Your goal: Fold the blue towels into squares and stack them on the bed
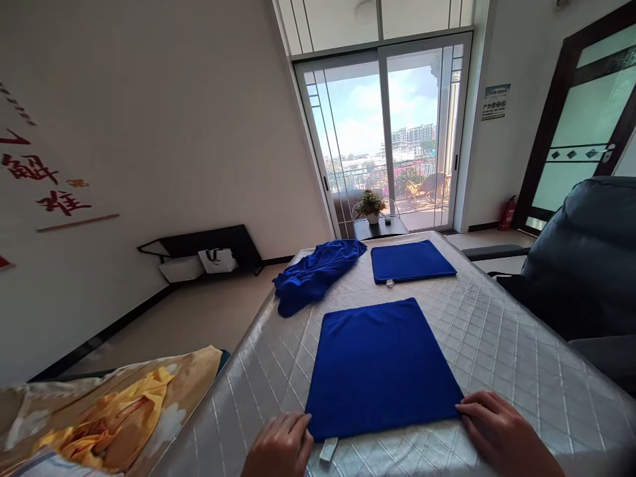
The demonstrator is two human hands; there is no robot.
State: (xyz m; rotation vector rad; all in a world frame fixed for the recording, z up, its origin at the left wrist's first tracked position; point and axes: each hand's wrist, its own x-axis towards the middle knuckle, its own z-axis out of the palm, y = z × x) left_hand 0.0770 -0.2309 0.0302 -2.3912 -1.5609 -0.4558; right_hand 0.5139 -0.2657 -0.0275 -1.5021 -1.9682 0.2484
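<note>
A folded blue cloth [380,364] lies flat and square on the silver quilted mattress [507,331] right in front of me. My left hand [278,447] rests at its near left corner, fingers curled onto the cloth's edge beside a small white tag [328,449]. My right hand [501,430] lies at the near right corner, fingers stretched flat against the edge. Farther back sit a second folded blue cloth [410,260] and a crumpled blue cloth [315,273].
A yellow patterned fabric bundle [114,411] sits at the lower left beside the mattress. A dark armchair [586,265] stands at the right. Behind the bed are a small table with a potted plant [370,205] and glass balcony doors [392,139]. A black low shelf [203,252] lines the left wall.
</note>
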